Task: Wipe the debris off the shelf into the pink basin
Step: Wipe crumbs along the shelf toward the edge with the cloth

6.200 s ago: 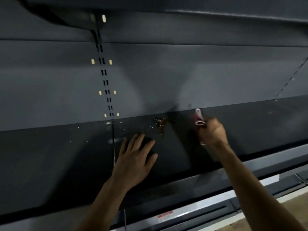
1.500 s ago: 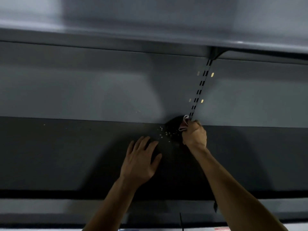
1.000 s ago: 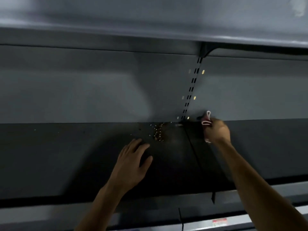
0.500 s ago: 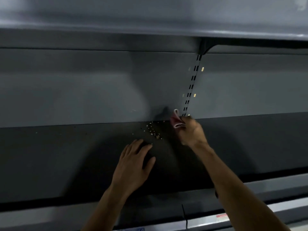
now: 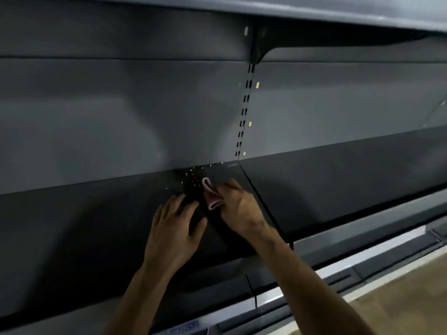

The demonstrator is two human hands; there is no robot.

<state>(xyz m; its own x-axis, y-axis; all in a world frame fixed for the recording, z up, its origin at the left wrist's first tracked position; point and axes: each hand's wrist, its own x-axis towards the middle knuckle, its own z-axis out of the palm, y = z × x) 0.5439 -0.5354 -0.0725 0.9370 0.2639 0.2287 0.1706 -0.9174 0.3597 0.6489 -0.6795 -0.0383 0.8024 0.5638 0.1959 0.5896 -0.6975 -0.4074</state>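
While the right hand [image 5: 239,209] pinches a folded pink cloth [image 5: 211,193] in its curled fingers, the cloth touches the shelf [image 5: 96,226] just right of the debris [image 5: 192,180]. The left hand [image 5: 174,228] rests flat, fingers relaxed and slightly spread, just in front of the debris, which lies at the shelf's back edge.

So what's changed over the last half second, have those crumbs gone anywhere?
The right hand, gripping the pink cloth, has pulled forward from the slotted strip at the back and now sits close beside the left hand. The crumbs lie just behind the cloth, still near the back edge of the shelf. Unchanged: the left hand lies flat on the shelf, and the cloth stays gripped.
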